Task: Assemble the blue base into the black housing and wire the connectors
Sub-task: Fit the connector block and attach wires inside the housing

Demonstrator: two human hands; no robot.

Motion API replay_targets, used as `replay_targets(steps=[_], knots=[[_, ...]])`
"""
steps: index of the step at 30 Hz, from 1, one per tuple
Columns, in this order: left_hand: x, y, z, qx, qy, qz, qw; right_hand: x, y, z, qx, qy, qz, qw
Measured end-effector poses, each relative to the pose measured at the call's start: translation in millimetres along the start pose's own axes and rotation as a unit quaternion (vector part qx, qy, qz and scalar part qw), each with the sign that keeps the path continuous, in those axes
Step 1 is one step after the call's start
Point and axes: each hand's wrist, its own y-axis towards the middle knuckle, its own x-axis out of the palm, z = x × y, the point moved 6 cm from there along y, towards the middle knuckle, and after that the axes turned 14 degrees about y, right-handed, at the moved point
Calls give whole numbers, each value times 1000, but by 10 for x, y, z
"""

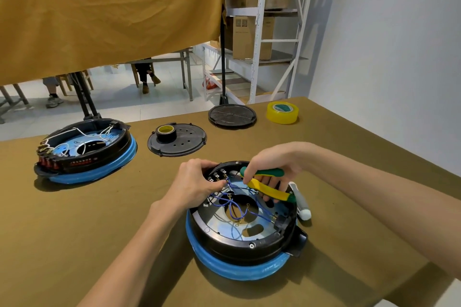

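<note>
- Left hand (197, 183) pinches a blue wire (230, 185) at the terminal row (219, 177); right hand (272, 169) grips green-and-yellow pliers (268, 183)
- Black housing (239, 239) sits on blue base (237, 268), near surface (99, 219) edge; wiring step under way
- Next, judged: seat the connector squarely on its terminal

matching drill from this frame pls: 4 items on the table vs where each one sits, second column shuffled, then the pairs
Items
1. pliers
2. black tape roll
3. yellow tape roll
4. screwdriver

Places
A. far edge of the table, right of the ribbed black disc
B. on the table, against the right side of the near housing
C. gripped in the right hand, over the near housing
D. on the perforated black cover

Pairs: 1-C, 2-D, 3-A, 4-B
</note>
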Motion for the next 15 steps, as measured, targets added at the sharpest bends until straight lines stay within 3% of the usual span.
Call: replay_targets(steps=[15], knots=[[-4,-5,13,4,3,-15,1000,-45,90,-78,-42,-30,57,997]])
